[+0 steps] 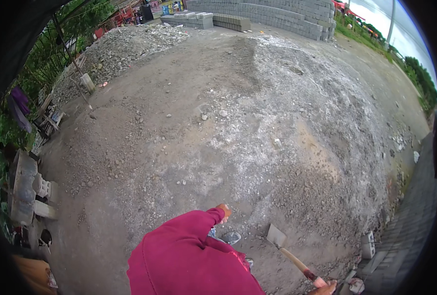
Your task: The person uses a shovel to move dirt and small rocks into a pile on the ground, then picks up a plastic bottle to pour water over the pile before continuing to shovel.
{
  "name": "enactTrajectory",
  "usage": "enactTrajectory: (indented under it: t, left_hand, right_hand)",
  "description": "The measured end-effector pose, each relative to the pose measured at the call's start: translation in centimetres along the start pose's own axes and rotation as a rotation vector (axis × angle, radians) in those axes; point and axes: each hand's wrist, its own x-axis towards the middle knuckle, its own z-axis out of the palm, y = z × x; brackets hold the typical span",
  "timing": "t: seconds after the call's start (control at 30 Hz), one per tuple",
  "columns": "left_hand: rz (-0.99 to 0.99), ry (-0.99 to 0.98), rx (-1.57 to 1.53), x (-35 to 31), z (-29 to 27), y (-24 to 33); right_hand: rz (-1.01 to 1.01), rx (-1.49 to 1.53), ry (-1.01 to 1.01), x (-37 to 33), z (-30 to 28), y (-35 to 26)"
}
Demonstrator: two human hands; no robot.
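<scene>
My left hand hangs out in front of a maroon sleeve, just above my leg and shoe. Its fingers look curled, and nothing shows in them. At the lower right edge my right hand is closed round the wooden handle of a shovel. The flat grey shovel blade points away from me and lies at the edge of a low mound of grey gravelly mix. Part of my right hand is cut off by the frame's edge.
White powder and tan patches streak the ground mix. A gravel heap rises at far left, with stacked grey blocks at the back. Left lie a worn grey slab and block pieces; a hollow block stands right.
</scene>
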Motion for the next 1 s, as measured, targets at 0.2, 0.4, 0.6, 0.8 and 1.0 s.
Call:
enactTrajectory:
  t: [0.2,0.4,0.6,0.8,1.0]
  left_hand:
    - [-0.073,-0.010,0.122,0.9,-1.1,-2.4]
    - [-0.154,0.054,0.357,4.7,-1.5,-4.9]
    - [0.112,-0.124,0.552,3.3,11.0,1.3]
    - [-0.046,-0.459,0.634,0.7,29.0,-5.7]
    - [-0.510,-0.554,0.545,-3.9,42.0,-17.0]
  right_hand:
    - [0.332,0.022,-0.090,-2.7,-0.8,2.0]
    - [1.037,0.635,-0.285,-7.2,-3.7,1.1]
    - [1.913,1.235,-0.140,-13.6,-11.5,0.7]
    - [2.384,1.034,-0.097,-16.4,-15.9,-6.1]
    - [2.459,0.976,-0.062,-24.2,-17.9,-5.9]
